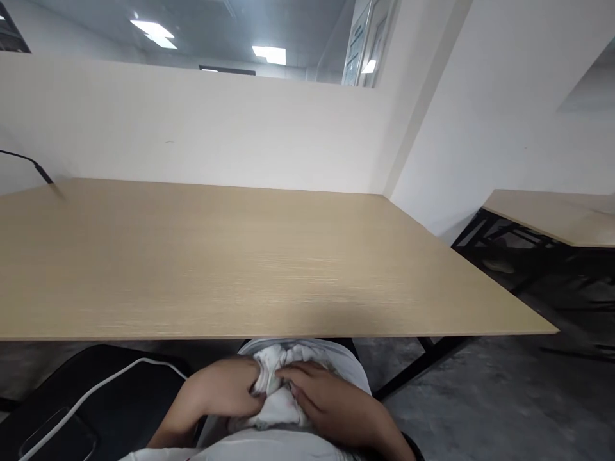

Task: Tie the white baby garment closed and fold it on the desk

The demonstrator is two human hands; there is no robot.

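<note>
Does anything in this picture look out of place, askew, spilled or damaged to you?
Nothing stands out as spilled or damaged. Slightly odd is the thin white cable, lying loose across the black, rounded, seat-like surface at lower left, where it might snag. The white patterned cloth between left hand and right hand looks simply bunched.

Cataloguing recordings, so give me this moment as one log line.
left hand: gripping white patterned cloth | right hand: touching cloth | cloth: off wooden tabletop

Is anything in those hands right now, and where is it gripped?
A bunched white cloth. The left hand grips its left side; the right hand holds its right side, reaching toward the middle.
</note>
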